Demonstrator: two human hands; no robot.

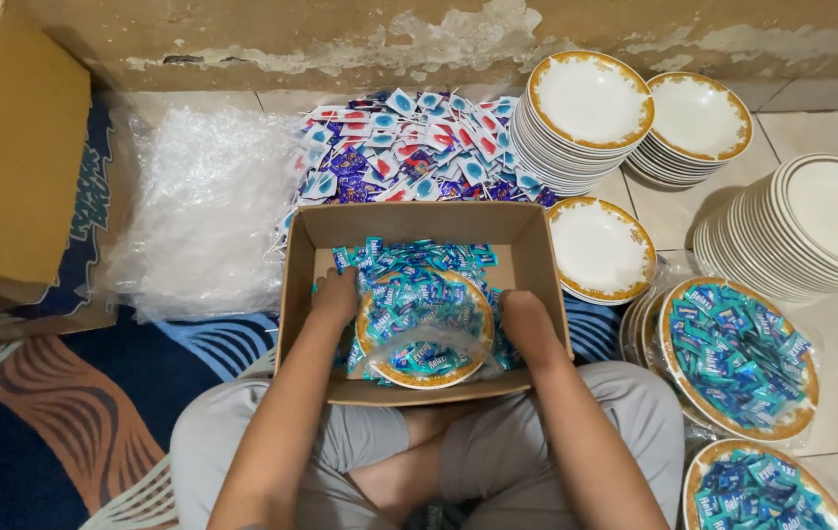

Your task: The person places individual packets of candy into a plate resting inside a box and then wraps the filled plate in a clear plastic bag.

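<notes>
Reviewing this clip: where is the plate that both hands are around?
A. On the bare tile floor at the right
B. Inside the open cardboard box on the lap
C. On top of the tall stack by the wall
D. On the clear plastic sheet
B: the gold-rimmed plate, heaped with blue candy packets, sits inside the cardboard box, with the left hand and right hand at its sides.

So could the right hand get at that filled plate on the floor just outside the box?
Probably yes. The right hand is inside the cardboard box, and the filled plate lies on that side with only the low box wall between.
</notes>
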